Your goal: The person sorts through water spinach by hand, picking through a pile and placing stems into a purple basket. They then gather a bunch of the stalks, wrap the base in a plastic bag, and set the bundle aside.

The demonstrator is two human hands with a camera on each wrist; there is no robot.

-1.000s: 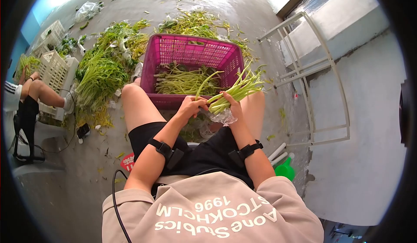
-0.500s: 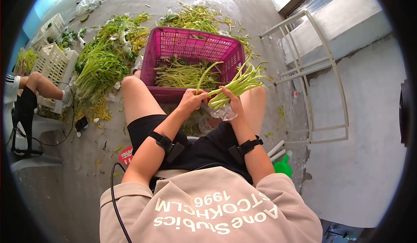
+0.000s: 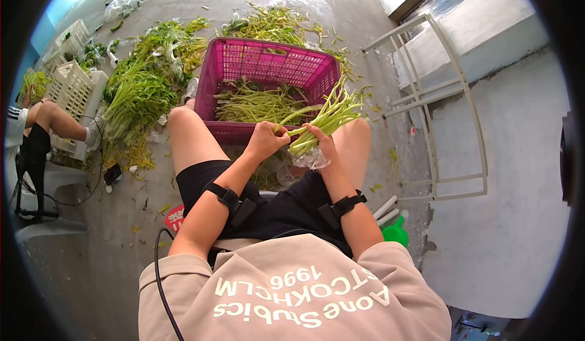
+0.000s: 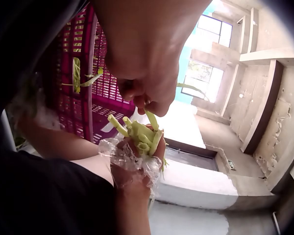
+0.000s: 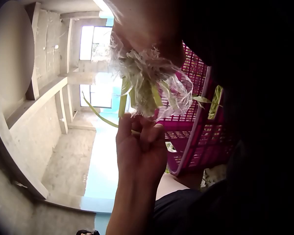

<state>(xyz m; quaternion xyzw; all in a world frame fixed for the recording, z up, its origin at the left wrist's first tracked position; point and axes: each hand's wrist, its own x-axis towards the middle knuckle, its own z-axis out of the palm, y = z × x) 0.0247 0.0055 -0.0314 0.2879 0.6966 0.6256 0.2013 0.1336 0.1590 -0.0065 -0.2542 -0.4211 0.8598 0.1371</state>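
Note:
My right hand (image 3: 325,148) grips a bunch of green vegetable stalks (image 3: 336,114), with their cut ends toward me and crumpled clear plastic (image 3: 313,159) around the lower part. Close beside it, my left hand (image 3: 267,142) pinches a single stalk (image 3: 300,115) that slants over the crate's front edge. In the left wrist view the cut ends (image 4: 143,139) stick out of the plastic just below the left fingers. The right wrist view has the left hand (image 5: 142,147) with its fingertips right at the bunch; the plastic hides most of the right fingers there.
A magenta crate (image 3: 226,125) holding loose stalks (image 3: 259,105) stands between my knees. Heaps of leafy greens (image 3: 137,85) lie left and behind it. A metal frame (image 3: 466,88) leans at the right wall. Another person's leg (image 3: 61,123) and cream crates (image 3: 74,87) are far left.
The single stalk in my left hand has swung from steeply raised to lying lower, toward the bunch. Both hands keep their holds and stay close together.

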